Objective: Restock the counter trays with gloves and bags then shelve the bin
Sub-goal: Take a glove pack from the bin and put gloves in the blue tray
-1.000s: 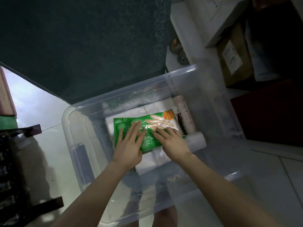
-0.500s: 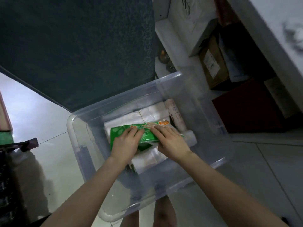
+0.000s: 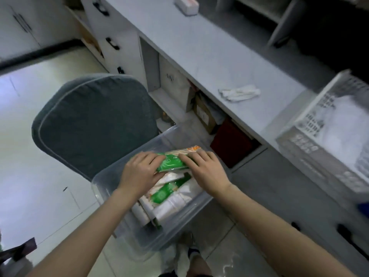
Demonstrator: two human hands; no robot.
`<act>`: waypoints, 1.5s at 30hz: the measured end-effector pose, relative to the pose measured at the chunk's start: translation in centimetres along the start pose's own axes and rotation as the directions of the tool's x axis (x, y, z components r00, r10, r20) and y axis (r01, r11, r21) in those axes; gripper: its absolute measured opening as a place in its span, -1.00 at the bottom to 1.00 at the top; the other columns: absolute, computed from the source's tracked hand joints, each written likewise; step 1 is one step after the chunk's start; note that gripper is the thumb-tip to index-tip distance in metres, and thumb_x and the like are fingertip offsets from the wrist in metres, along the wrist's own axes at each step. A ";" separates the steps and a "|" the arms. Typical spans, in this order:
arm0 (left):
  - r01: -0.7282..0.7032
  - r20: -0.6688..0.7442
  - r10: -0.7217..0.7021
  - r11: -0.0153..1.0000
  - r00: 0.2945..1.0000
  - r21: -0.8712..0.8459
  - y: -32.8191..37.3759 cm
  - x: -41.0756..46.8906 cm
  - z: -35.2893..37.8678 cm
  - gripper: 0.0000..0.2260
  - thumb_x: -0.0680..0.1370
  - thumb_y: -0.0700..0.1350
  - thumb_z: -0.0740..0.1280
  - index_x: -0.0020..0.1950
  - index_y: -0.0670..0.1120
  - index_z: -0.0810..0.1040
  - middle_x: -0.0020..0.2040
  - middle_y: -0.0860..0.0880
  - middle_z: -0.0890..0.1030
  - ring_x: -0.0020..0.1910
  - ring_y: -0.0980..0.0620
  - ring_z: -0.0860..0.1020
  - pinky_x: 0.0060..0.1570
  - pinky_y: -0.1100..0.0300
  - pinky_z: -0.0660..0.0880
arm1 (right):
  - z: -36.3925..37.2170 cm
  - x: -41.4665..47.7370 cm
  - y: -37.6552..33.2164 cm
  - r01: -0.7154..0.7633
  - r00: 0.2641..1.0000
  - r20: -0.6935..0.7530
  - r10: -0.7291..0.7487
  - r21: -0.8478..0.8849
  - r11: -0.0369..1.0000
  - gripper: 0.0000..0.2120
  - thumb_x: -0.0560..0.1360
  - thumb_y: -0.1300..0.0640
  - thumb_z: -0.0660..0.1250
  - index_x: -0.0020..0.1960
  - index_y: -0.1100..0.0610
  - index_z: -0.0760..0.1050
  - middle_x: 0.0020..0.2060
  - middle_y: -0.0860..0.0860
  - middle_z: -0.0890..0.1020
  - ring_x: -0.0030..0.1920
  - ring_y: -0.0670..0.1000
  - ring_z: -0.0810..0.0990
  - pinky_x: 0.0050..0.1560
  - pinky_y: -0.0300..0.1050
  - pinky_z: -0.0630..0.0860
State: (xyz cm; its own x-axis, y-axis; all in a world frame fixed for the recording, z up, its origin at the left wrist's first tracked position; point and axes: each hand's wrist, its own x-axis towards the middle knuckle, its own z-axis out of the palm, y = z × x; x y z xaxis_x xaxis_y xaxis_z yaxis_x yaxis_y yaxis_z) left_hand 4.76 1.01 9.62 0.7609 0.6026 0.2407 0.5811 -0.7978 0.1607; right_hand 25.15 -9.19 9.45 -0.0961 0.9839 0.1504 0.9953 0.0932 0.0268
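A clear plastic bin (image 3: 111, 180) sits low in front of me, half on a grey chair seat. Over its far end both hands hold a green packet of gloves (image 3: 172, 162) lifted above the contents. My left hand (image 3: 140, 172) grips the packet's left end. My right hand (image 3: 205, 170) grips its right end, fingers curled over the top edge. Under them lie a second green packet (image 3: 169, 189) and several white bag packs (image 3: 175, 204). A white perforated tray (image 3: 299, 144) stands on the counter at the right.
The grey cushioned chair (image 3: 93, 120) stands left of the grey counter (image 3: 209, 56). White gloves (image 3: 238, 94) lie loose on the counter. Under the counter an open shelf holds a cardboard box (image 3: 203, 115) and a dark red box (image 3: 230, 145). Drawers with black handles line the cabinet behind.
Both hands went from lying flat on the green packet to gripping its ends and lifting it out of the bin. My view swung up, bringing the counter and tray into sight.
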 end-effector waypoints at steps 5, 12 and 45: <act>-0.233 -0.170 0.237 0.972 0.957 0.044 3.6 4.6 -6.0 -0.54 0.37 0.09 0.49 0.20 -0.06 0.59 0.11 -0.01 0.65 0.05 -0.05 0.61 0.06 0.06 0.49 | -8.6 -1.4 3.2 -0.084 0.971 -0.236 0.051 -0.133 0.987 -0.64 0.49 0.14 0.25 0.28 0.02 0.46 -0.01 0.00 0.61 -0.06 0.11 0.58 -0.11 0.00 0.45; -0.426 -0.361 0.437 0.898 0.824 0.116 12.8 11.8 -11.6 -0.66 0.34 -0.15 0.33 0.11 -0.08 0.64 0.04 -0.04 0.68 -0.14 -0.07 0.67 -0.23 0.13 0.58 | -17.6 -7.0 8.6 -0.285 0.885 -0.438 0.157 -0.244 0.927 -0.61 0.47 0.24 0.28 0.28 0.03 0.50 0.00 0.01 0.64 -0.06 0.12 0.60 -0.08 0.00 0.50; -0.843 -0.350 0.784 0.538 0.513 -0.031 61.9 28.5 1.4 -0.71 0.34 -0.19 0.49 0.04 -0.12 0.63 0.08 -0.09 0.68 0.01 -0.09 0.66 -0.05 0.09 0.58 | -21.6 -45.1 38.2 -0.720 0.677 -0.510 0.531 -0.309 0.621 -0.62 0.56 0.32 0.09 0.26 0.10 0.51 0.03 0.10 0.63 0.02 0.15 0.60 0.05 0.07 0.53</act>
State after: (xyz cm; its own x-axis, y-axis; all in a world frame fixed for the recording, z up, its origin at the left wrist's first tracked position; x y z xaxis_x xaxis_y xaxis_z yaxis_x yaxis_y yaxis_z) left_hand 62.84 -31.20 25.11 0.7449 -0.3224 0.5841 -0.3376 -0.9373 -0.0868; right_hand 67.26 -53.28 25.07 0.4573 0.6377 0.6198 0.6835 -0.6979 0.2138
